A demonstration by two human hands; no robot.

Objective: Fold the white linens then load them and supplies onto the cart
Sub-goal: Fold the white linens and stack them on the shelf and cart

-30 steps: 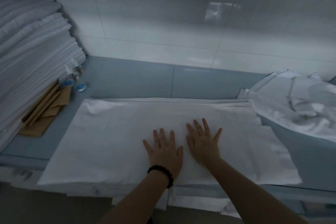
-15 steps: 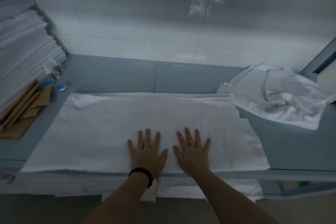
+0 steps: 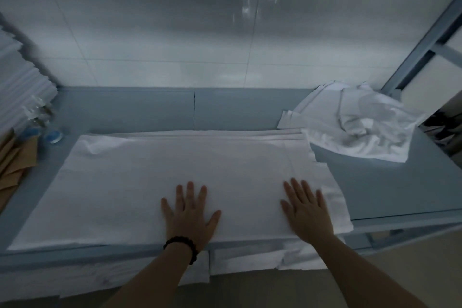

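A white sheet (image 3: 175, 182) lies spread flat on the blue shelf (image 3: 390, 182), its near edge hanging over the front. Both hands press on it palm down, fingers straight and spread: the left hand (image 3: 191, 217) (a dark bead bracelet (image 3: 181, 247) on its wrist) near the middle, the right hand (image 3: 308, 212) well apart, close to the sheet's right edge. A crumpled linen (image 3: 357, 127) lies at the back right. Folded linens (image 3: 17, 87) are stacked on the left, beside brown paper (image 3: 15, 162) and what may be small bottles (image 3: 37, 117).
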